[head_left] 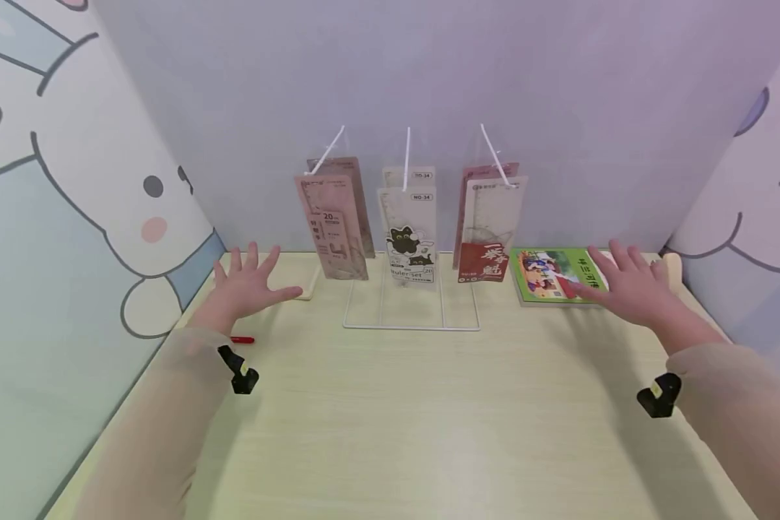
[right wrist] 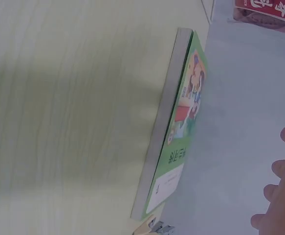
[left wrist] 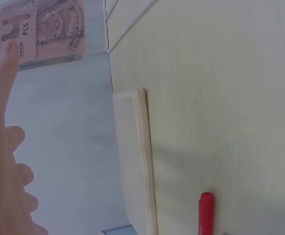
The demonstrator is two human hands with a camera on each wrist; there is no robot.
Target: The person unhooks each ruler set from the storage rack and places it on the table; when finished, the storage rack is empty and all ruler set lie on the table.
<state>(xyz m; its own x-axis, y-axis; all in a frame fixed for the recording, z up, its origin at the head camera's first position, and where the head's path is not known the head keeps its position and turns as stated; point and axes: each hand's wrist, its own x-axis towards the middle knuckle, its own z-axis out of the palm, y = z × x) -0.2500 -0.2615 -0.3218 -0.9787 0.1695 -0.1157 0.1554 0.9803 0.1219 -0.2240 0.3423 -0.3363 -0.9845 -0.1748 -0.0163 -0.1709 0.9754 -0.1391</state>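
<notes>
My left hand (head_left: 243, 289) hovers with spread fingers at the left of the table, over a pale flat block (left wrist: 136, 161) and close to a red marker (left wrist: 206, 213). On the other side my right hand (head_left: 633, 285) is spread above a green picture book (head_left: 549, 274). Neither hand holds anything. Between them a white wire rack (head_left: 411, 329) bears packaged ruler sets on three hooks: pink packs (head_left: 331, 227) at left, cat-printed packs (head_left: 409, 235) in the middle, red-and-clear packs (head_left: 489, 231) at right.
A light wood-grain table (head_left: 429, 412) stretches out in front, backed by a plain pale wall (head_left: 429, 72). Panels with cartoon rabbits (head_left: 136, 166) stand at both sides. At the far right a light wooden object (head_left: 672, 272) sits beside the book.
</notes>
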